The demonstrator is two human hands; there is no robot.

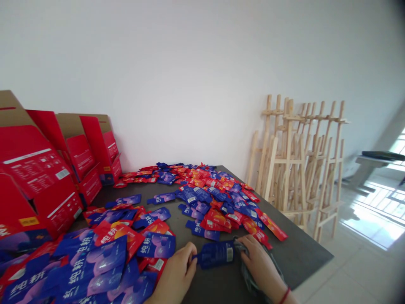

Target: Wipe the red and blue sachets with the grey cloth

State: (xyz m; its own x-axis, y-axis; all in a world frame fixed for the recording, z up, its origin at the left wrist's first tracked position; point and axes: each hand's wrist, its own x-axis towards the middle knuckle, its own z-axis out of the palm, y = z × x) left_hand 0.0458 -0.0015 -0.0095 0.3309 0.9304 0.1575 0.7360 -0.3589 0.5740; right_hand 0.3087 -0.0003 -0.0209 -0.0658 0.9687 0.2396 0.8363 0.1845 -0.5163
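Just above the dark table top, a blue bottle-shaped packet [215,254] lies sideways with its barcode label on the right. My left hand [177,270] pinches its narrow neck between thumb and fingers. At the packet's other end, my right hand [257,262] is closed on a crumpled grey-green cloth [247,276], which touches the packet's edge. Blue and red packets [85,266] with printed fruit lie heaped to the left of my left hand. Another loose pile of red and blue packets [218,215] spreads beyond both hands.
Red folded-open cardboard boxes [60,202] stand along the left side of the dark table [303,261], whose edge runs down the right. Wooden easels [287,164] lean together by the white wall [177,84]. A pale table [370,166] stands at far right.
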